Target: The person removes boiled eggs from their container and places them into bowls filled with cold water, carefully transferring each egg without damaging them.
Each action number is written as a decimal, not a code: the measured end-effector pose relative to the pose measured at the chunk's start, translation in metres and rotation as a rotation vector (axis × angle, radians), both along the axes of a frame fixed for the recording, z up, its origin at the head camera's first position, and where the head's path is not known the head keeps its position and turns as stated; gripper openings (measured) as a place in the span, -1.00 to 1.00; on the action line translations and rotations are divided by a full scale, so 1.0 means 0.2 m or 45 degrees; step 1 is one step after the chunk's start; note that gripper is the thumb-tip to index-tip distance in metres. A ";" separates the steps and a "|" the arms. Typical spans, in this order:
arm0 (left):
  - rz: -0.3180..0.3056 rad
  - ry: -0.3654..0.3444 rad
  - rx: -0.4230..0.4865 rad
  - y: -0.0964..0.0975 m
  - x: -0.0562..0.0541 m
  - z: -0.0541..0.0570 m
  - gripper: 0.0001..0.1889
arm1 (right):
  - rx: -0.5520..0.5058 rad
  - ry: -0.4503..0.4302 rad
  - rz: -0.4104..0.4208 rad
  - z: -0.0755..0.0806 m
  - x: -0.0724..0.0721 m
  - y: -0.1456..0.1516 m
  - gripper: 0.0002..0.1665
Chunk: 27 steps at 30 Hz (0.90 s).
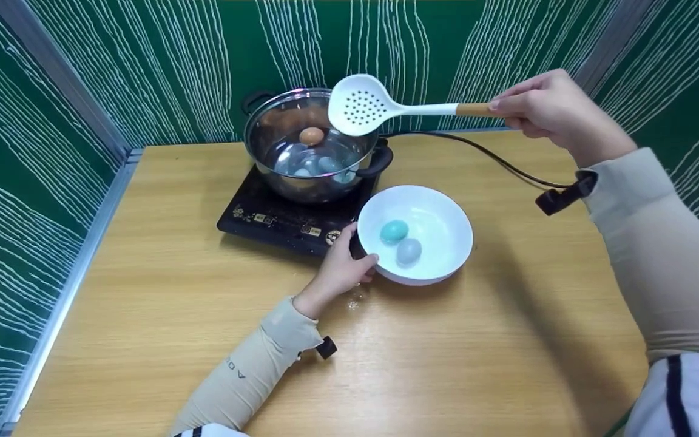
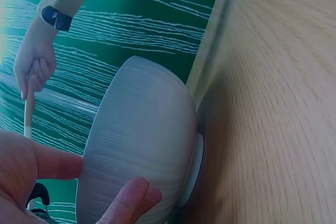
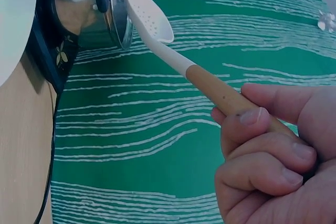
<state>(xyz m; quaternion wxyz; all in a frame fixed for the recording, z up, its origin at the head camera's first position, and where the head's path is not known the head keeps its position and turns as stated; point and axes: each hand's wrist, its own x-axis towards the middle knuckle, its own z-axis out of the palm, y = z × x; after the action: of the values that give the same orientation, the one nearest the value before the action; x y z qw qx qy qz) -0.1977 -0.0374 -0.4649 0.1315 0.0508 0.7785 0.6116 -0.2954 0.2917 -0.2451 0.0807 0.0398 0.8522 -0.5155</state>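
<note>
My right hand (image 1: 543, 112) grips the wooden handle of a white skimmer (image 1: 358, 104), its perforated head above the right side of a steel pot (image 1: 310, 191). No egg shows on the skimmer. My left hand (image 1: 343, 261) holds the near-left rim of a white bowl (image 1: 446, 267), thumb at the edge; in the left wrist view, fingertips (image 2: 128, 198) lie against its outer wall. Inside the bowl sit a turquoise egg (image 1: 394, 231) and a pale grey-blue egg (image 1: 409, 251). A brown egg (image 1: 311, 136) shows in the pot, with paler eggs (image 1: 328, 164) lower in the water.
Under the pot is a black induction cooker (image 1: 276, 227); its cable (image 1: 489, 152) runs right along the table's back. Pot handles (image 1: 377, 162) jut toward the bowl. Water drops (image 1: 354, 298) lie on the wooden table (image 1: 161, 291). Green patterned panels (image 1: 349, 48) enclose the back and sides.
</note>
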 end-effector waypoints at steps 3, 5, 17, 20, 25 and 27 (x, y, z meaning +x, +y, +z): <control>0.000 -0.013 -0.003 0.00 0.00 0.01 -0.17 | 0.020 0.008 0.023 0.00 -0.02 -0.05 -0.83; -0.002 -0.014 -0.007 0.00 0.00 0.01 -0.17 | 0.025 0.006 0.032 -0.01 -0.03 -0.08 -0.81; -0.002 0.002 0.000 0.00 0.00 0.00 -0.16 | 0.174 -0.037 0.102 -0.01 -0.08 -0.24 -0.51; -0.004 0.006 -0.001 0.00 0.00 0.00 -0.16 | 0.203 -0.044 0.125 -0.01 -0.08 -0.27 -0.52; -0.009 0.017 0.011 0.00 0.01 0.00 -0.16 | 0.242 -0.054 0.151 -0.02 -0.09 -0.33 -0.54; -0.010 0.016 0.014 0.00 0.01 0.00 -0.16 | 0.244 -0.071 0.151 -0.02 -0.09 -0.35 -0.55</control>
<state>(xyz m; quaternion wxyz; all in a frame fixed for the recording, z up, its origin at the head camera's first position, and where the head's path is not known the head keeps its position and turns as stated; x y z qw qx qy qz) -0.1962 -0.0380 -0.4654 0.1285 0.0583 0.7758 0.6149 -0.3131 0.2213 -0.2491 0.1306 0.0112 0.8959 -0.4246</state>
